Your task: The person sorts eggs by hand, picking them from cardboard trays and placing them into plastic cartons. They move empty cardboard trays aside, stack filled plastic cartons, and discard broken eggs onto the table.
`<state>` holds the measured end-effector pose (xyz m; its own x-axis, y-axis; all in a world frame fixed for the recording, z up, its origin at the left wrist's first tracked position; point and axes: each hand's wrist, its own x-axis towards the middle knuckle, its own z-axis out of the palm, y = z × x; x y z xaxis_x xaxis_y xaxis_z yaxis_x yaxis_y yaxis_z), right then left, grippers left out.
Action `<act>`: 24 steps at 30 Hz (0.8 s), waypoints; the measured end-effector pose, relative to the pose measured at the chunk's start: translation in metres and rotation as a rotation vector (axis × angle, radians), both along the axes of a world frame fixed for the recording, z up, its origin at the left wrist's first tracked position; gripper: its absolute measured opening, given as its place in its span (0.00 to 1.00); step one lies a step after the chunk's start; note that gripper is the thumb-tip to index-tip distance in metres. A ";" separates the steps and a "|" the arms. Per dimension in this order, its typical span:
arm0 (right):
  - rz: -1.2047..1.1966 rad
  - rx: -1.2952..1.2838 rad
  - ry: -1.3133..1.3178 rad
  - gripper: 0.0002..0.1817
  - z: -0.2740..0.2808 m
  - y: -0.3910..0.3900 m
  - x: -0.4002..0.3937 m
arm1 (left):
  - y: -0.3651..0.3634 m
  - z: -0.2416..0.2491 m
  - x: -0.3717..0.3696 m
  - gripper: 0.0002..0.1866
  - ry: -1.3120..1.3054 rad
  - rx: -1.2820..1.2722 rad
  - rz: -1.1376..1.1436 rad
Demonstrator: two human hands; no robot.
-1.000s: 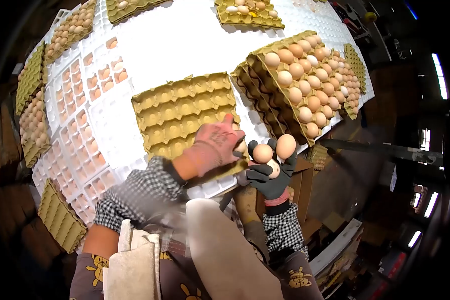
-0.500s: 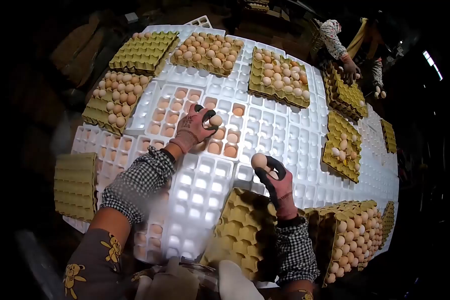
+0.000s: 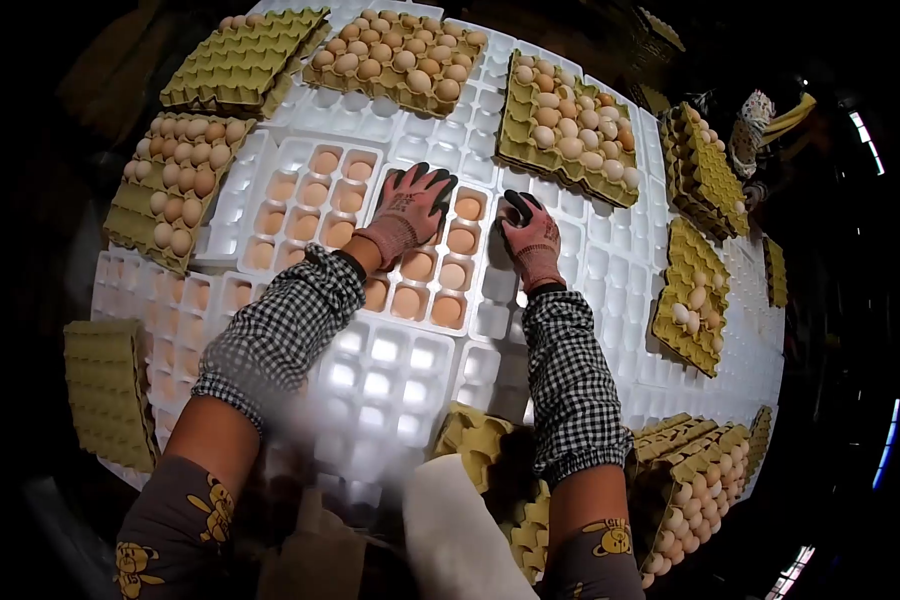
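Knit-gloved left hand [image 3: 410, 210] lies flat, grip open, over smooth brown eggs [image 3: 457, 242]; right hand's [image 3: 530, 238] grip unclear.

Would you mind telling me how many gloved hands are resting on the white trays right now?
2. The left hand lies spread over the egg-filled white tray; the right hand lies on the tray beside it. A co-worker's hands at far right cannot be made out.
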<state>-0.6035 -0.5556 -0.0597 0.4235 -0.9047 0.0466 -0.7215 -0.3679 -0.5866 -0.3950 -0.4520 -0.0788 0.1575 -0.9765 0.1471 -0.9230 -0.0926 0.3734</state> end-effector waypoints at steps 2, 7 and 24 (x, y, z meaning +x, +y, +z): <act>-0.071 -0.104 -0.192 0.23 0.010 -0.006 -0.001 | 0.006 -0.005 -0.007 0.31 -0.117 0.042 -0.021; 0.024 -0.221 0.403 0.33 -0.020 -0.007 -0.036 | 0.026 0.004 -0.006 0.29 0.022 -0.153 -0.018; -0.308 0.251 -0.557 0.36 0.122 0.387 -0.289 | 0.414 0.129 -0.196 0.38 0.768 0.011 0.156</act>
<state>-0.8924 -0.1682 0.0622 0.1189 -0.9919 -0.0436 -0.3375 0.0009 -0.9413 -0.5909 -0.0378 0.0499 0.3466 -0.9355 -0.0686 -0.3823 -0.2077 0.9004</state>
